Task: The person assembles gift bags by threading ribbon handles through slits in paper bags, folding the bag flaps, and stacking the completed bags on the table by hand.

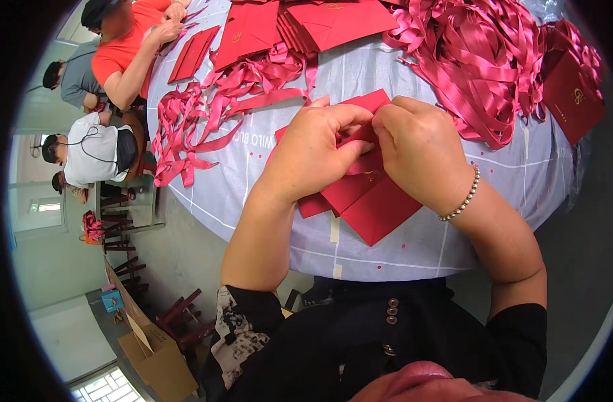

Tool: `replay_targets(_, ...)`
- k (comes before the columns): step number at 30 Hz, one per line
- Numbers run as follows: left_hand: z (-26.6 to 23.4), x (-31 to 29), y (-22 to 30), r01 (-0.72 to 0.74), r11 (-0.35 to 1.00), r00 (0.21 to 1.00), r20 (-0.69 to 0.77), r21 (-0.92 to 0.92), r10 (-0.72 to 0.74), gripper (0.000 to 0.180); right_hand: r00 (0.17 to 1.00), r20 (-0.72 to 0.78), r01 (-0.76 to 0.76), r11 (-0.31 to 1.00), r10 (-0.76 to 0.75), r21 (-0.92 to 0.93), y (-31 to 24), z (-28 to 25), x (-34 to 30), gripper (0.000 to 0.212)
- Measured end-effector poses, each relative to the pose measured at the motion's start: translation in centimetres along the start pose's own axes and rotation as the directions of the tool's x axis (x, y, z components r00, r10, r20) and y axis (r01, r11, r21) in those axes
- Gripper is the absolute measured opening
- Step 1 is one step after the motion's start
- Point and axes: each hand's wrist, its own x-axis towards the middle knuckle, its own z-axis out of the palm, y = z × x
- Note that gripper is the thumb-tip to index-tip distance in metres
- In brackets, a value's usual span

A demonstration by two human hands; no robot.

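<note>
My left hand (313,147) is closed, thumb and fingers pinching the upper part of a red paper gift bag (381,209). Against it, my right hand (424,157) is closed too, its fingertips pressed together at the bag's top edge; what they grip is hidden. A short bit of pink ribbon (361,169) shows below the left thumb. More flat red bags (312,206) lie underneath, partly covered by my hands. A beaded bracelet (468,201) circles my right wrist.
A round table with a pale checked cloth (266,214) carries stacked red bags (249,33), a loose ribbon bunch (206,127) and a large ribbon heap (474,60). Another red bag (574,97) lies far right. A co-worker in orange (129,50) handles ribbon at far left.
</note>
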Motion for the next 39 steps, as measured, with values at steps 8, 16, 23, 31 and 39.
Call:
replay_targets(8,-0.3,-0.2,-0.2,0.069,0.982,0.997,-0.019,-0.175,-0.073,0.038,0.945,0.323,-0.223,0.832,0.056,0.508,1.9,-3.1,0.7,0.018)
replay_targets(16,-0.1,-0.6,0.7,-0.021,0.998,1.000,-0.020,-0.065,0.020,0.046,0.970,0.172,0.073,0.885,-0.169,0.459,3.1,-2.8,1.5,0.025)
replay_targets(23,0.1,-0.8,1.0,-0.193,0.981,0.981,-0.033,0.001,0.193,0.043,0.946,0.260,0.095,0.933,-0.193,0.347,3.1,-3.8,2.0,0.030)
replay_targets(31,0.3,-0.9,1.5,-0.308,0.937,0.946,-0.055,0.167,0.321,0.037,0.925,0.225,0.233,0.923,-0.308,0.305,3.2,-3.7,2.0,0.029)
replay_targets(39,0.6,-1.1,1.6,-0.067,0.971,0.987,-0.125,0.230,0.098,0.016,0.968,0.181,0.125,0.961,-0.172,0.245,1.6,-4.6,1.8,0.025)
